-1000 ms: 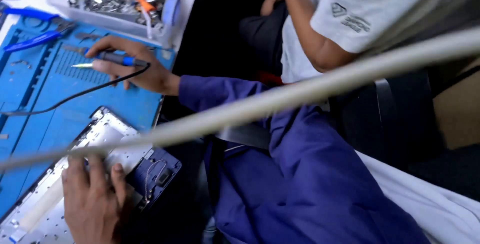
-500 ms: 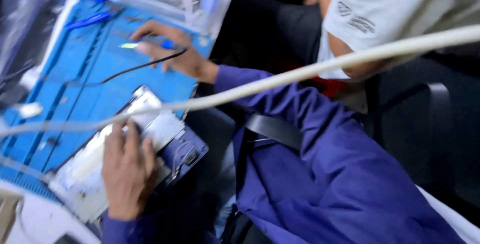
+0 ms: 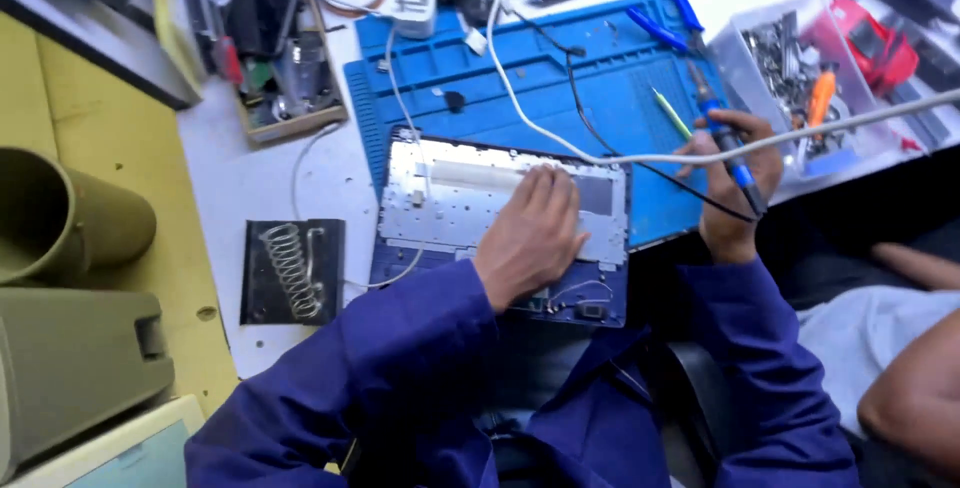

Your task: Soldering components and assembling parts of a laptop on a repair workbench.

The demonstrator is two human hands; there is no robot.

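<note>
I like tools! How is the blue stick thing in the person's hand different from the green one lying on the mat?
The soldering iron is blue, thicker, trails a black cord and sits gripped in the right hand. The green pen-like tool is thinner, has no cord and lies loose on the blue mat. Both are slim and slanted.

Left hand (image 3: 530, 233) flat on opened laptop base (image 3: 500, 223), right hand (image 3: 730, 183) gripping soldering iron (image 3: 722, 138) — blue mat (image 3: 520, 88) beneath

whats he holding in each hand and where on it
Right hand grips a blue-handled soldering iron around its handle. Left hand holds nothing, resting flat on the opened laptop panel.
</note>
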